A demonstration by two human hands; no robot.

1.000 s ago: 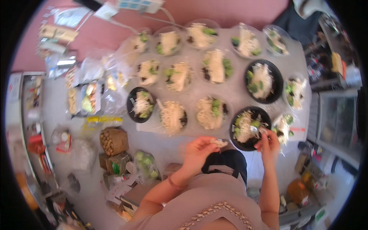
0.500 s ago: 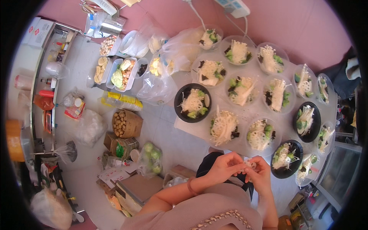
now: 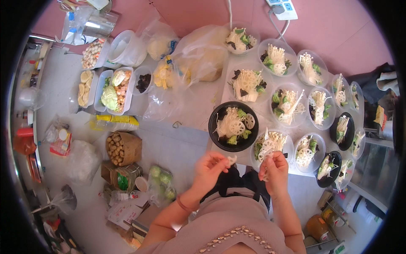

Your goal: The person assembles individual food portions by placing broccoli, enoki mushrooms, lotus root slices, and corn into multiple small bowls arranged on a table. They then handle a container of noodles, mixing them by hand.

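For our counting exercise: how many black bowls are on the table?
3: one black bowl near the left hand, a second far right, a third just below it in view.

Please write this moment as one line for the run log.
left hand: pinching small off-white piece; right hand: over near rim of clear round plastic bowl, hold unclear; left of that bowl: black round bowl

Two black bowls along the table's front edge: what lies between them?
Head view: two clear bowls of enoki and lotus slices; the right hand partly hides the left one.
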